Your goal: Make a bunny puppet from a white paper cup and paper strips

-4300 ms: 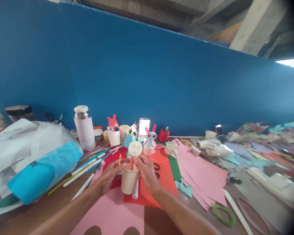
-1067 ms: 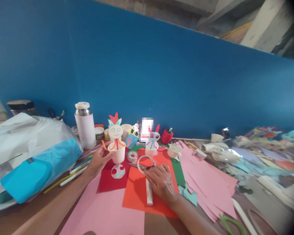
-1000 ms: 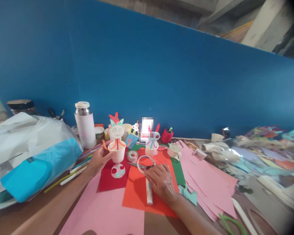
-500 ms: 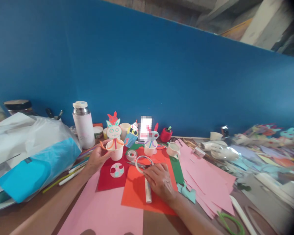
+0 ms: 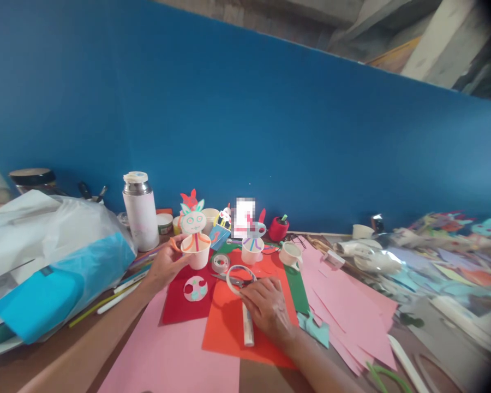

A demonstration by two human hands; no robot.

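Note:
My left hand (image 5: 167, 266) is closed on the left side of a white paper cup (image 5: 196, 255), which has a paper rabbit face (image 5: 193, 221) and orange strips at its rim. My right hand (image 5: 267, 305) pinches a white ring-shaped strip (image 5: 230, 280) above the orange sheet (image 5: 225, 322). Scissors (image 5: 239, 282) lie behind the ring, partly hidden by it and the fingers. A white glue tube (image 5: 248, 326) lies just left of my right hand. A tape roll (image 5: 220, 263) sits between the two decorated cups. A round pink cutout (image 5: 195, 289) rests on the dark red sheet (image 5: 174, 311).
A white flask (image 5: 141, 215) and a plastic bag (image 5: 77, 240) stand at the left. Behind the sheets are another decorated cup (image 5: 252, 250), a handled cup (image 5: 290, 254) and a red holder (image 5: 279, 228). Pink sheets (image 5: 352, 305) and paper scraps spread to the right.
The view has shifted slightly. Both hands keep nearly the same places, with the cup and the ring still in them. The rabbit face leans a little more to the right.

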